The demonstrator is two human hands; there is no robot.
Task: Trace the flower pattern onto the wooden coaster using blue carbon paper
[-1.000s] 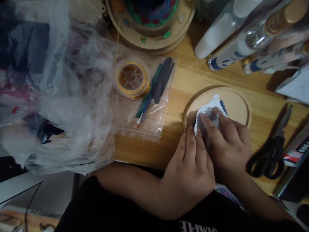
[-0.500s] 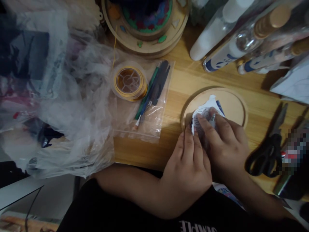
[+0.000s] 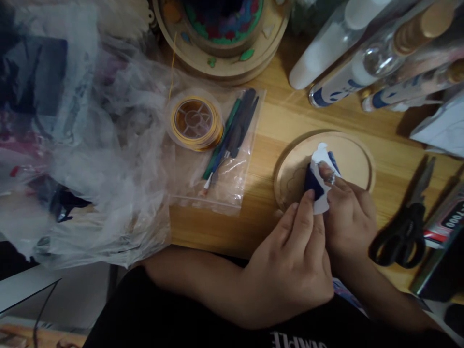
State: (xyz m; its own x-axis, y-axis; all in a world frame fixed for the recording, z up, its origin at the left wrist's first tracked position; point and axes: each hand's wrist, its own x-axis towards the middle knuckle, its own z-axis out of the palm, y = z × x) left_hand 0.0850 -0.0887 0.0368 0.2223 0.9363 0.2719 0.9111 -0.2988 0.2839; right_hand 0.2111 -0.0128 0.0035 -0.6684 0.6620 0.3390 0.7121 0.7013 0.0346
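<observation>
A round wooden plate (image 3: pixel 357 159) with a raised rim lies on the table, faint pencil lines on its left part. Over it is a white paper cutout (image 3: pixel 321 154), its left side folded back, with a dark blue sheet (image 3: pixel 312 186) showing beneath. My left hand (image 3: pixel 293 256) pinches the lower edge of the paper and blue sheet between its fingertips. My right hand (image 3: pixel 348 217), a ring on one finger, has its fingers bent over the paper's right side and presses or grips it there.
Black scissors (image 3: pixel 406 222) lie to the right, beside a dark box. Bottles (image 3: pixel 340 87) stand at the back right. Left of the plate, a spool of yellow wire (image 3: pixel 195 123) and tools (image 3: pixel 232 130) rest on a clear bag. A decorated wooden disc (image 3: pixel 232 67) is behind.
The paper's left part has been turned back to the right, uncovering the blue sheet and the plate's pencil lines. My left hand has moved slightly right with the paper's edge.
</observation>
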